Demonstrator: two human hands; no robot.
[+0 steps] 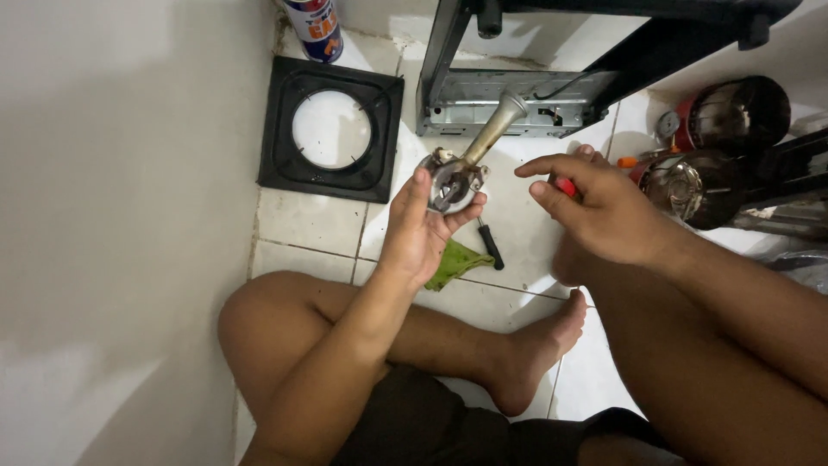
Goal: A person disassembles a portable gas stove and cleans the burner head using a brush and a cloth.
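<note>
Hands: left (423,229) grips grimy metal burner (457,177); right (604,211) pinches red-handled tool (565,185).

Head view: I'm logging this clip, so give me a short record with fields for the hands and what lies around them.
left hand: left hand holds a metal burner part with a tube
right hand: right hand holds a red-handled tool
floor: green cloth, black-handled tool, square black stove top plate, spray can
behind: stove frame
</note>
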